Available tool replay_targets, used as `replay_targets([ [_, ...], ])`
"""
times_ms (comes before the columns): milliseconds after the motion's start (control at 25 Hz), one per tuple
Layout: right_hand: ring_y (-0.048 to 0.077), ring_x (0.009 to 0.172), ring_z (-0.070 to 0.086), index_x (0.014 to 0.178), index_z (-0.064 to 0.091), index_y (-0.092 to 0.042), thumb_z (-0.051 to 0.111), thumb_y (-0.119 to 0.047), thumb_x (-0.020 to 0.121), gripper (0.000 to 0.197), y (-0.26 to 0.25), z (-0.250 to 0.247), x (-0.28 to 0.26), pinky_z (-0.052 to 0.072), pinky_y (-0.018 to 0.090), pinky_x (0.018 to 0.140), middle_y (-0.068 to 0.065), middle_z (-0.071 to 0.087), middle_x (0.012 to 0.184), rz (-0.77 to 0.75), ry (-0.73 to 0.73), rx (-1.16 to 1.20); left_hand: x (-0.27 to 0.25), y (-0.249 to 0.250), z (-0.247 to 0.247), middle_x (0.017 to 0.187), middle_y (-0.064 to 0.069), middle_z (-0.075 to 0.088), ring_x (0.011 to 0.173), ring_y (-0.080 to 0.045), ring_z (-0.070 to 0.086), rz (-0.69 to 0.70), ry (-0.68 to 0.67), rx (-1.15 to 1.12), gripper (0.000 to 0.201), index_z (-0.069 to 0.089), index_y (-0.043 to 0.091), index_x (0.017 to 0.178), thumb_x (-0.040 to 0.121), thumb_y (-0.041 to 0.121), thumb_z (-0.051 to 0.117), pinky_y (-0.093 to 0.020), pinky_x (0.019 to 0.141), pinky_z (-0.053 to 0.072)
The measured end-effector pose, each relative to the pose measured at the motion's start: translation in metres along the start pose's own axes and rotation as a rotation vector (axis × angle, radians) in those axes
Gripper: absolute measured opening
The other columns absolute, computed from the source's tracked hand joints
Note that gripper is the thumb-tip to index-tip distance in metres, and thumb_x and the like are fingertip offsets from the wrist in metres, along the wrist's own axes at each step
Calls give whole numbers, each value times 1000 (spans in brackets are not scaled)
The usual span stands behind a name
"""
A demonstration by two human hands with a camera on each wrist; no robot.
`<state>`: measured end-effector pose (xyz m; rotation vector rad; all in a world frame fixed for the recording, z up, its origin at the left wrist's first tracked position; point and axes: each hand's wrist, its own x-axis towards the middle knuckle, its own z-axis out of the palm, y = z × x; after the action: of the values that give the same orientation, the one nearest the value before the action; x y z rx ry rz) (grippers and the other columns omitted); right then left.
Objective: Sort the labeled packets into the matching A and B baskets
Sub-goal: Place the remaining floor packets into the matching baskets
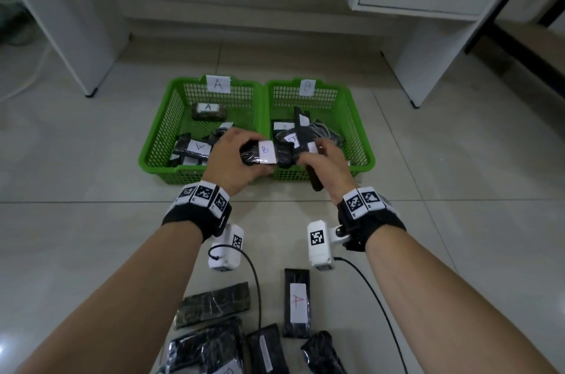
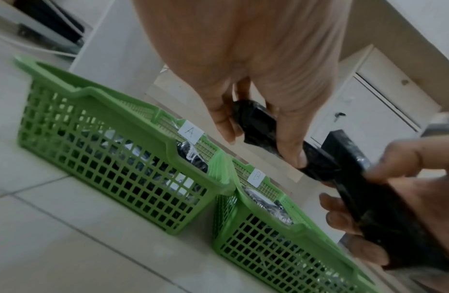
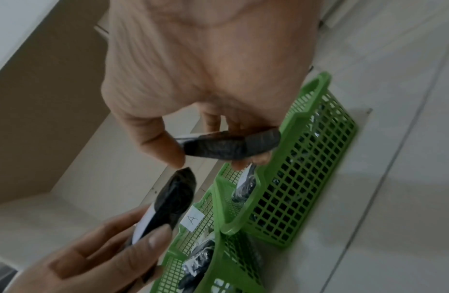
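Two green baskets sit side by side on the floor, basket A (image 1: 159, 141) on the left and basket B (image 1: 360, 141) on the right, each holding several black packets. My left hand (image 1: 241, 156) grips a black packet with a B label (image 1: 266, 153) above the baskets' front rims. My right hand (image 1: 324, 156) grips a thin black packet (image 1: 315, 178) held on end; its label letter is hidden. In the left wrist view the left hand (image 2: 263, 146) wraps its packet (image 2: 258, 123). In the right wrist view the right hand (image 3: 211, 158) pinches its packet (image 3: 231, 146).
Several loose black packets lie on the tiles near me, one with a red A label (image 1: 296, 303) and others (image 1: 214, 306) face down. White cabinet legs (image 1: 91, 92) stand left of the baskets and a white cabinet (image 1: 412, 92) to the right. Wrist camera cables hang below my forearms.
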<state>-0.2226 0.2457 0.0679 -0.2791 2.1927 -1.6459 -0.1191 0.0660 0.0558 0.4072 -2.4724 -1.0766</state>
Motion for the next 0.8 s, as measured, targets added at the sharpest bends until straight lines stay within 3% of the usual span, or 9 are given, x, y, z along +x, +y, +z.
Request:
replay_targets([
  [80,18,85,63,106,68,-19,76,-17,66,41,-2,-4,8,52,32,77,3,67,98,-98,65,-178,5,-1,-2,109,0,54,97,-13,55,-69,120,6,59,65,25,113,61,34,91,-27,87,45],
  [160,17,93,59,116,68,-22,80,-16,66,52,1,-11,15,47,26,84,5,59,109,-209,136,-345,12,-1,0,112,-1,51,97,-14,55,-129,177,15,57,63,24,115,65,34,89,-26,87,43],
  [240,13,95,53,126,65,-19,82,-9,67,63,5,-19,18,39,21,84,4,55,112,-295,218,-415,21,-1,8,115,-2,48,104,-20,55,-154,185,2,53,60,23,119,72,31,83,-31,92,46],
  [320,14,98,55,127,64,-18,82,-4,66,65,11,-27,23,42,24,85,1,60,112,-316,302,-401,29,1,20,120,-3,45,113,-26,51,-164,161,-6,50,55,23,123,77,25,75,-37,98,45],
  [400,16,99,59,120,63,-23,81,-5,65,61,20,-35,30,47,29,85,-4,64,108,-302,361,-417,34,6,33,123,-5,43,115,-27,49,-151,131,8,50,53,21,125,78,19,71,-37,98,44],
  [520,17,97,58,112,63,-27,81,-14,70,47,34,-46,46,42,28,78,-10,62,97,-287,401,-501,40,11,50,123,-6,44,110,-26,52,-138,92,51,53,54,19,124,76,15,75,-37,94,46],
  [680,18,101,55,105,65,-21,80,-23,82,27,41,-56,62,32,23,75,-1,64,103,-242,378,-576,45,12,67,120,-4,46,104,-25,55,-172,65,102,56,55,21,123,73,21,82,-30,84,43],
  [800,22,110,54,102,66,-16,78,-24,86,22,45,-61,79,34,25,79,4,63,111,-252,386,-612,56,16,74,120,-3,46,101,-23,56,-177,67,166,56,53,23,123,75,28,82,-29,80,42],
])
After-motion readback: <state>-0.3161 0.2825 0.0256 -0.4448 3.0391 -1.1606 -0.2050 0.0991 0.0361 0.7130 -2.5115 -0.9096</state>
